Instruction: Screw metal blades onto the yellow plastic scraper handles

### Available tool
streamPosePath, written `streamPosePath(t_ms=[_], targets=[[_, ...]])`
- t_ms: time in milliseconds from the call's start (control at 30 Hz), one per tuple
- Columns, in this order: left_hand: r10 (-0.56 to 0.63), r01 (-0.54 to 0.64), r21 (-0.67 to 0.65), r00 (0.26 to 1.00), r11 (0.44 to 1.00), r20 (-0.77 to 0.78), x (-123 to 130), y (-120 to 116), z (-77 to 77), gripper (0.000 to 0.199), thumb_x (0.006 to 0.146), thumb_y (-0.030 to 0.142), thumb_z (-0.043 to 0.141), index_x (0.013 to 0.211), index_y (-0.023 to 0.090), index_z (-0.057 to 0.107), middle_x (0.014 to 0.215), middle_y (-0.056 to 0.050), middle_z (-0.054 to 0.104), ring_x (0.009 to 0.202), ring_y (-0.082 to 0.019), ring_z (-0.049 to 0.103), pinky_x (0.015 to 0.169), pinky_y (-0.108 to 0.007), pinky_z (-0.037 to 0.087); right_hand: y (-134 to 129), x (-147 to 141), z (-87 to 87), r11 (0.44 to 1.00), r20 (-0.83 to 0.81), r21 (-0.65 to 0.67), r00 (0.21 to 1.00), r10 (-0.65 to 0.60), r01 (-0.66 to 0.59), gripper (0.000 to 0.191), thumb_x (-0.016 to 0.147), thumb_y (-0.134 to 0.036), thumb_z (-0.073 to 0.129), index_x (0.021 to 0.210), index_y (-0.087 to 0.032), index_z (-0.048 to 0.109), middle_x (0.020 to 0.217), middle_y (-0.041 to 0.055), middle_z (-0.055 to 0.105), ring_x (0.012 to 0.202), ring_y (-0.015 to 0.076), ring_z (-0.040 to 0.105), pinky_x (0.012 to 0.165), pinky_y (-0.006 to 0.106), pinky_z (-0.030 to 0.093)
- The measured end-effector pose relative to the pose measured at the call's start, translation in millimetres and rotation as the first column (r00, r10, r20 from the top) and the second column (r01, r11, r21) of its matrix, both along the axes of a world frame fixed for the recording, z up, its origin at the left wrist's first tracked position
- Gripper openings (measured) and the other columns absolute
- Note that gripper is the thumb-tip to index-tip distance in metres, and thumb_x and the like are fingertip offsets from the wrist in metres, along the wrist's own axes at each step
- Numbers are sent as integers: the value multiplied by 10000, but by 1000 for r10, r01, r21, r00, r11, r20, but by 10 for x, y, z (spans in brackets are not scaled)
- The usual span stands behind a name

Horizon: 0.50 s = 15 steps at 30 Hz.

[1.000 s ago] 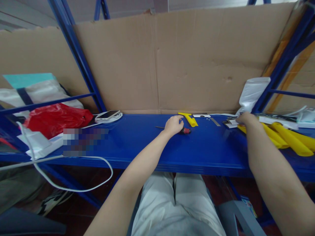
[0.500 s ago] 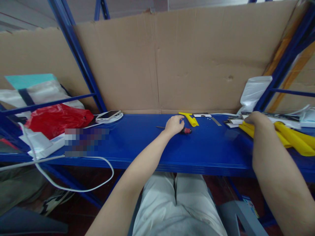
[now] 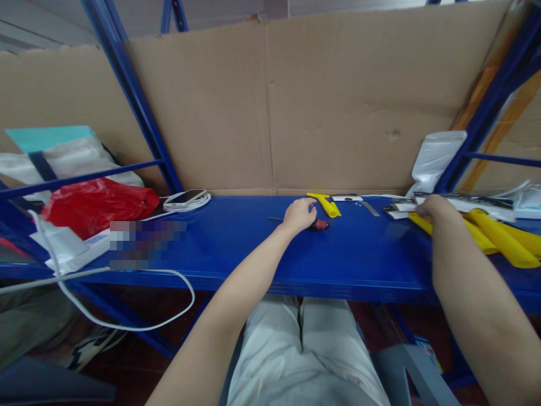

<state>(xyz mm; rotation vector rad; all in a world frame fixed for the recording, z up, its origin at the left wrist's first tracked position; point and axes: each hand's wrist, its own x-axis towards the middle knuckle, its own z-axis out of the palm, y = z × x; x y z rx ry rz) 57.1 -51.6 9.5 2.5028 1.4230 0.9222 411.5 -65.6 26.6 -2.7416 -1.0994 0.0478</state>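
Note:
My left hand (image 3: pixel 300 214) rests on the blue tabletop, its thumb and forefinger curved and apart. Beneath and beside it lies a screwdriver (image 3: pixel 322 225) with a red and black handle; the thin shaft shows on the hand's other side. Just beyond the fingertips is a yellow T-shaped piece (image 3: pixel 329 206). At the right, my right hand (image 3: pixel 434 205) reaches down among yellow pieces (image 3: pixel 507 239) and flat white and black strips (image 3: pixel 399 210). Its fingers are hidden behind the hand, so what they grip does not show.
A thin metal strip (image 3: pixel 371 208) and a small black-and-white piece (image 3: pixel 346 198) lie near the back. Leftward are a phone (image 3: pixel 187 197) on a coiled white cable, a red plastic bag (image 3: pixel 101 204) and a looped cable (image 3: pixel 186 307) over the front edge. Cardboard (image 3: pixel 270 101) walls the back.
My right hand has shifted slightly left over the pile, and the yellow pieces under it have moved a little. My left hand and the screwdriver have stayed in place.

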Motion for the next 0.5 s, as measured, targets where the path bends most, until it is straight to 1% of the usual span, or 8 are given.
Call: streamPosePath(t_ms=[67,133,233,333,433,467,500], targets=[[-2,2,1,1000,1000,2,1,2,-3,377,917,166,538,1258,161,696,1262,-85,718,1134,-202,678,1044,-304,492,-18,-44,29,999,-6,34,1000,-13,14,529,870,-216,618,1331,41,592,1232,347,627,1229,358,605,906,404,520],[-5,5,1,1000,1000,4,2,8,-8,376,916,166,540,1258,155,696,1263,-89,717,1133,-204,679,1043,-307,493,-36,-92,56,997,-4,80,1000,0,0,487,884,-208,591,1312,22,613,1232,348,629,1213,366,613,895,421,520],[-4,4,5,1000,1000,3,4,23,-18,376,913,167,543,1254,170,700,1254,-82,722,1130,-201,680,1045,-306,490,-53,-149,86,989,23,139,999,45,-48,467,896,-184,549,1300,39,616,1263,346,619,1217,365,608,915,396,493],[-4,4,12,1000,1000,4,7,37,-30,382,908,169,542,1255,179,702,1250,-82,724,1125,-207,682,1037,-310,496,-58,-180,106,986,33,149,997,67,-71,469,901,-189,525,1301,41,608,1275,329,620,1202,347,614,897,364,479],[-7,7,15,1000,1000,17,9,45,-39,383,903,168,543,1249,174,707,1243,-90,726,1118,-213,685,1029,-314,501,-50,-176,107,981,31,178,997,74,-79,413,881,-177,544,1243,-5,645,1196,307,658,1094,322,652,823,355,480],[-8,8,16,1000,1000,23,10,47,-42,380,901,166,544,1242,173,711,1238,-91,728,1116,-214,686,1030,-314,499,-43,-172,102,969,43,224,994,97,-104,383,865,-169,563,1205,-23,663,1140,295,678,1040,313,663,791,351,475],[-9,8,17,1000,1000,29,11,50,-44,376,899,164,545,1234,171,715,1233,-92,730,1114,-214,686,1032,-314,497,-36,-170,97,946,67,288,988,136,-150,350,849,-159,579,1164,-44,679,1079,276,695,989,300,668,763,344,466]])
